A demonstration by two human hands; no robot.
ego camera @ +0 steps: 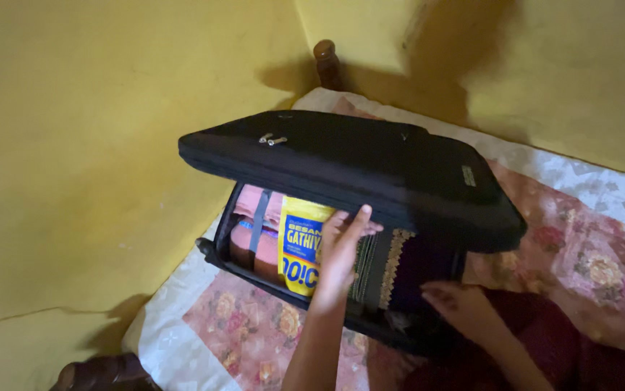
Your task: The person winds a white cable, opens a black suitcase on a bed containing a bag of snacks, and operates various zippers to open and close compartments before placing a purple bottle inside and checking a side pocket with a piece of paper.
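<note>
- The half-raised lid of the black fabric suitcase [348, 163] is propped by the left hand [341, 253], whose fingertips [361, 214] are pressed up against the lid's lower edge; the hand is open and flat, nothing is clasped in it.
- The right hand [461, 308] is laid low at the near rim of the case, to the right of the propping hand; it is in shadow, and whether it is curled on anything cannot be told.
- Just behind the left palm, inside the case, a yellow and blue plastic snack pouch [301, 242] is stood upright, partly covered by the hand.
- Further left of the pouch, pink and orange folded cloth [254, 224] is held down by a grey strap [259, 221].
- To the right of the left hand, a dark folded fabric with a gold woven border [388, 264] is packed beneath the lid.
- On top of the lid, well above the fingertips, two silver zip pulls [272, 139] are seen side by side.
- The case is rested on a floral pink and white bedsheet [587, 253], near yellow walls [73, 145] and a brown wooden bedpost [327, 61].
- As a judgement: the lid is best kept steady by spreading the fingertips along its edge, so that it is not let fall on the wrist, and the pouch is kept clear of the zip line.
</note>
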